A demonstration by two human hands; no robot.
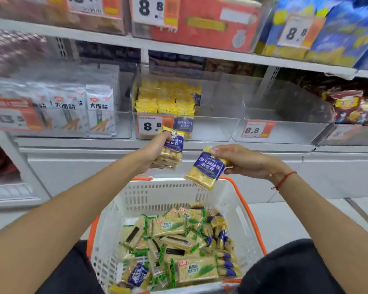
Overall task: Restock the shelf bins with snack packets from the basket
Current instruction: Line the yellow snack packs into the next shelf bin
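A white plastic basket (236,200) with orange handles sits between my knees, holding several green-label and blue-label cracker packets (174,247). My left hand (155,153) grips a stack of blue-and-yellow packets (170,151), raised just below the middle clear shelf bin (210,124), which holds matching yellow packets at its left side. My right hand (242,160) pinches the top edge of one blue-and-yellow packet (206,168), which hangs above the basket's far rim.
A clear bin (285,122) to the right, tagged 8.8, shows nothing inside. White noodle-snack bags (89,111) fill the left bin. Dark snack bags (355,107) sit at far right. Red and blue boxes line the upper shelf (200,49). A white cabinet front lies below the bins.
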